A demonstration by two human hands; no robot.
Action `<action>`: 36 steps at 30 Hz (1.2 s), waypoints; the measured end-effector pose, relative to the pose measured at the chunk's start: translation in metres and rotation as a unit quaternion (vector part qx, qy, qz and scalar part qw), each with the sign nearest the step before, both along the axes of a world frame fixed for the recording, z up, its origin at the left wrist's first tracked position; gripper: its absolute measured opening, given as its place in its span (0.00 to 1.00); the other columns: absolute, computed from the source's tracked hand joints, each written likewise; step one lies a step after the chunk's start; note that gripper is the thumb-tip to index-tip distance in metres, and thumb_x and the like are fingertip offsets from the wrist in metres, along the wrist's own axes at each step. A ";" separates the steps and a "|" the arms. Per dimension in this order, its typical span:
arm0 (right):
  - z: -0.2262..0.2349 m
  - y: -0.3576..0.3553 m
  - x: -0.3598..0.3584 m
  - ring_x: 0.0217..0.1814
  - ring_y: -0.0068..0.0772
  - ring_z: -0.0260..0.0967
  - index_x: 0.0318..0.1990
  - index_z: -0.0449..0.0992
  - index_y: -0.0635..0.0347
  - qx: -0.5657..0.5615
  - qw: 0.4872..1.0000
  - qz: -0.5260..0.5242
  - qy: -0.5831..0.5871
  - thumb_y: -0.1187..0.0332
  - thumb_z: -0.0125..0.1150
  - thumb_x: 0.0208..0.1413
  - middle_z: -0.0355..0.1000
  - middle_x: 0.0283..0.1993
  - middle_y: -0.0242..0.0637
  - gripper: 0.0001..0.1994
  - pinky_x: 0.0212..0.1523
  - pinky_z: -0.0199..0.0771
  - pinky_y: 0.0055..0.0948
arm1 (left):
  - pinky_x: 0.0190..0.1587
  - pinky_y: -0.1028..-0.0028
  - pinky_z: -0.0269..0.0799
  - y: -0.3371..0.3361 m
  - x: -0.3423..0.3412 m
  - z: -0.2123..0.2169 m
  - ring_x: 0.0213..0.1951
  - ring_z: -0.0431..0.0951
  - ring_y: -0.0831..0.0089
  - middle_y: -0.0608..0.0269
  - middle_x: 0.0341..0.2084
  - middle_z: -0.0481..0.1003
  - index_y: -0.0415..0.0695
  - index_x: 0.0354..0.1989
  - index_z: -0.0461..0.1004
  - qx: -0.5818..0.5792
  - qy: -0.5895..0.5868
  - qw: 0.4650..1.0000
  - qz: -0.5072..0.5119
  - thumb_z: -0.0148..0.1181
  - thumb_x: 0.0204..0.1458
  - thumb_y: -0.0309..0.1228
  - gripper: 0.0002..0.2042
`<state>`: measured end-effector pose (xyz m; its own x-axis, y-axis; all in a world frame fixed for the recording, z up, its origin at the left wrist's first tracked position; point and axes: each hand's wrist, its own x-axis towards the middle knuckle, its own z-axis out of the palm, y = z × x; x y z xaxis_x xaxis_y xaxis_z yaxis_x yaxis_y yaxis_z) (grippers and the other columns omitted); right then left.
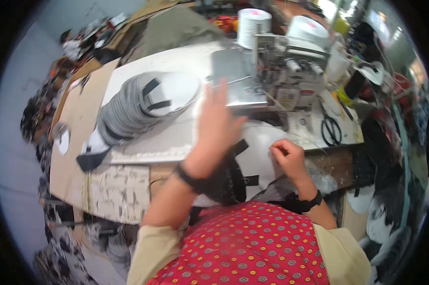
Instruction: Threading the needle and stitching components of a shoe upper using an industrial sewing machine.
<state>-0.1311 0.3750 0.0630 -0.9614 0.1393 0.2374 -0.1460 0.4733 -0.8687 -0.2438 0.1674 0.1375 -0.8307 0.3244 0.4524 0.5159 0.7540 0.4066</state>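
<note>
My left hand [216,121], blurred by motion, is raised near the front of the sewing machine's metal plate [228,71]. Its fingers are stretched out and the thumb stands apart, with nothing in them. Below and to its right, a white rounded fabric piece [259,156] with black tabs hangs over the table's front edge, above my lap. My right hand [290,159] is at that piece's right side, fingers curled into a pinch; what lies between the fingertips is too small to make out. Dark fabric [226,183] lies beside the white piece, under my left wrist.
A fanned stack of grey and white fabric pieces [129,109] with black tabs lies on the white tabletop at left. The sewing machine [290,71] stands at the back right, with white thread cones [253,28] behind it. Black-handled scissors [331,129] lie on the right.
</note>
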 end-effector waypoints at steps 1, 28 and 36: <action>-0.003 0.001 -0.003 0.24 0.20 0.69 0.33 0.78 0.62 -0.039 0.999 -0.016 -0.008 0.73 0.63 0.54 0.75 0.25 0.32 0.03 0.27 0.69 0.23 | 0.64 0.57 0.59 0.015 0.002 -0.007 0.65 0.56 0.36 0.29 0.66 0.47 0.41 0.69 0.49 0.033 -0.035 0.998 0.034 0.73 0.42 0.35 0.47; -0.027 0.006 -0.015 0.21 0.11 0.63 0.34 0.75 0.63 -0.174 0.983 -0.057 -0.029 0.71 0.62 0.57 0.70 0.22 0.25 0.05 0.19 0.61 0.16 | 0.32 0.75 0.76 -0.077 -0.077 -0.084 0.44 0.76 0.66 0.50 0.50 0.67 0.34 0.52 0.63 0.278 -0.058 0.927 0.245 0.72 0.45 0.32 0.29; -0.023 0.002 -0.012 0.22 0.11 0.63 0.33 0.75 0.64 -0.161 0.984 -0.068 -0.031 0.72 0.63 0.57 0.71 0.23 0.25 0.05 0.23 0.61 0.15 | 0.24 0.75 0.71 -0.063 -0.036 -0.076 0.43 0.72 0.70 0.49 0.49 0.62 0.32 0.47 0.65 0.341 -0.058 0.916 0.206 0.65 0.52 0.33 0.21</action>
